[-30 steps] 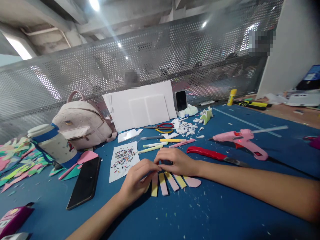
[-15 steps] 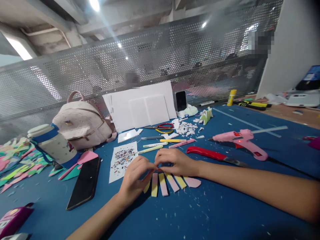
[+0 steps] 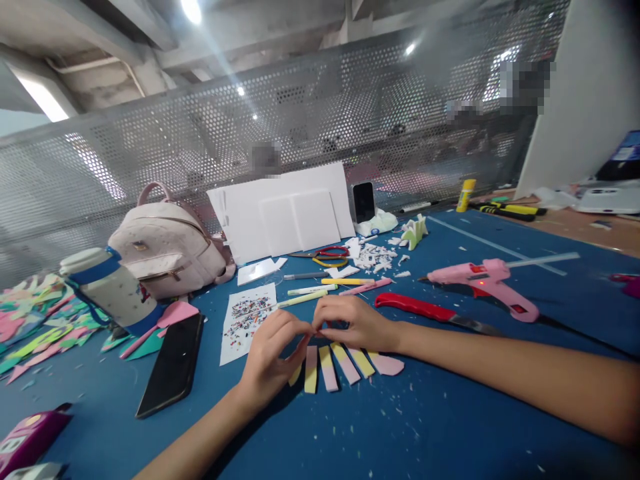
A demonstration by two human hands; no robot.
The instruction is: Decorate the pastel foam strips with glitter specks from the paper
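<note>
My left hand [image 3: 274, 350] and my right hand [image 3: 353, 321] meet at the fingertips, each with thumb and fingers pinched together. Whatever sits between the tips is too small to make out. Just below them, several pink and yellow foam strips [image 3: 329, 373] fan out on the blue table, their upper ends partly covered by my hands. A rounded pink piece [image 3: 389, 364] lies at the right end of the fan. Left of my left hand is a white sheet [image 3: 247, 323] scattered with tiny coloured bits.
A pink hot glue gun [image 3: 493, 283] and a red-handled knife [image 3: 415, 303] lie right. Pens [image 3: 307, 298] and scissors [image 3: 330, 253] lie beyond my hands. A black phone [image 3: 173, 367], a cup [image 3: 113, 290] and a backpack [image 3: 170, 240] are left. White boards [image 3: 300, 220] stand behind.
My hands stay pinched together in almost the same place above the strips. The whole view has shifted very slightly; nothing on the table has visibly moved.
</note>
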